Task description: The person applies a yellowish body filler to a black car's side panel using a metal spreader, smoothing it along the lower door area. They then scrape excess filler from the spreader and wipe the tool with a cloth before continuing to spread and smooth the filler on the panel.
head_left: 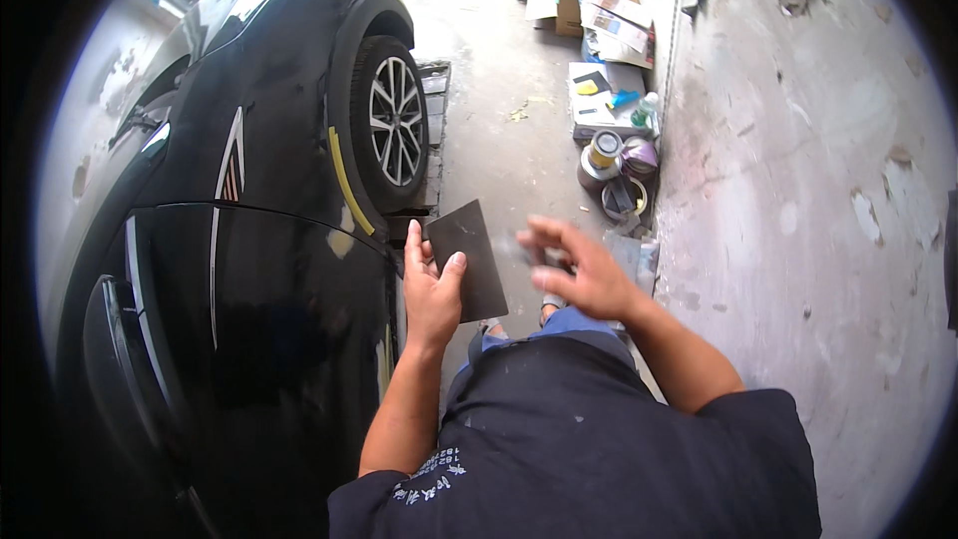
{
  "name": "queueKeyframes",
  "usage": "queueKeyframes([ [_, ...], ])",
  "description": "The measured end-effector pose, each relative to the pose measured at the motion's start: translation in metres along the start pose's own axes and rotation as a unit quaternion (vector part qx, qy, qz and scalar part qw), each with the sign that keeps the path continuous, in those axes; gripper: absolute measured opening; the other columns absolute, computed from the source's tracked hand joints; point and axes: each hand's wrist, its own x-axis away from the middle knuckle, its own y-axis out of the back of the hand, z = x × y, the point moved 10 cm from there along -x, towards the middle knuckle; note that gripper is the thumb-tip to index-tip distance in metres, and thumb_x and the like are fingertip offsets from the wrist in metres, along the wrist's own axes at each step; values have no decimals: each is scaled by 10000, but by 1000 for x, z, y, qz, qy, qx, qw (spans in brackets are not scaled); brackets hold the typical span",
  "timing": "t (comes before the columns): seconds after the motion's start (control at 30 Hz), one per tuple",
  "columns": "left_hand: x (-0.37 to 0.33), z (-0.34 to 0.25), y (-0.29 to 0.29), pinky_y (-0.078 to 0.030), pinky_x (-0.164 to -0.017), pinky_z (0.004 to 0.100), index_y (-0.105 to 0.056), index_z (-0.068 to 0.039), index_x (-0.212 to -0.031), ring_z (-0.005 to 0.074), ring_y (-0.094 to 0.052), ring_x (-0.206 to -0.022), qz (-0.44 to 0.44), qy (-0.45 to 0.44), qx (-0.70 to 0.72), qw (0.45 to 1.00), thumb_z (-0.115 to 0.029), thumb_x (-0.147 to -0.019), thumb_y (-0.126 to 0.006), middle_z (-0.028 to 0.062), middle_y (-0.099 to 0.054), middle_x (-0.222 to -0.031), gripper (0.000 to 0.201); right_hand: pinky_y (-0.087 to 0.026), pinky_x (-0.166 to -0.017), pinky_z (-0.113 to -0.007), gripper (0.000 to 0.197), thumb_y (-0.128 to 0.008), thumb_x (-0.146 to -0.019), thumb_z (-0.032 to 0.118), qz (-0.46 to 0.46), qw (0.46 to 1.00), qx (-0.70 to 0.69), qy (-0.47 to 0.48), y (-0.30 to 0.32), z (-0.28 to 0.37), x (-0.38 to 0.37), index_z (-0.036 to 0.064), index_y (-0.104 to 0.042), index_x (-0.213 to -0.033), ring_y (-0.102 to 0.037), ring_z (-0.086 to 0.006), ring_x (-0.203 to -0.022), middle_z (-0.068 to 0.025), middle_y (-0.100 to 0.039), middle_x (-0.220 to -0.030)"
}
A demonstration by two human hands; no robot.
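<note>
My left hand [432, 301] grips a dark, flat rectangular board [477, 269] by its left edge. The thumb lies on top of it and the fingers stretch along its far left side. To the right of the board, apart from it, my right hand [589, 269] is raised with curled fingers, smeared by motion. Something small and greyish shows between those fingertips, too blurred to name. Close on my left stands a black car [289, 279]. Yellow tape [344, 180] edges its wheel arch, and a pale yellowish patch [340, 243] marks the panel near the arch's lower end.
A wheel [396, 120] stands beside wooden slats [435, 90]. Along the right wall [788, 190] are cans [602, 155], a bucket [625, 202], a green-tinted bottle [646, 110] on a white box [599, 120], and cardboard with papers [617, 20]. A concrete walkway [499, 120] runs between car and wall.
</note>
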Motion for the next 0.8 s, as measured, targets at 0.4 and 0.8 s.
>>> queueKeyframes([
  [0.4,-14,-19,-14,-410,-1027,308,-326,34,-1430,187,-520,-1190,-47,-30,-16,998,30,-914,-535,138,-513,-1310,556,-462,-967,-368,578,-677,-880,171,5,999,37,33,49,7,-76,69,-438,-1396,-591,-217,-1168,-126,-603,-1291],
  [0.8,-26,-6,13,-479,-992,381,-452,-51,-1362,248,-599,-1140,-61,21,299,952,-97,-984,-413,133,-586,-1280,383,-429,-988,-474,496,-663,-885,269,155,933,306,106,-41,42,-42,63,-517,-1313,-508,-404,-1235,-200,-605,-1220],
])
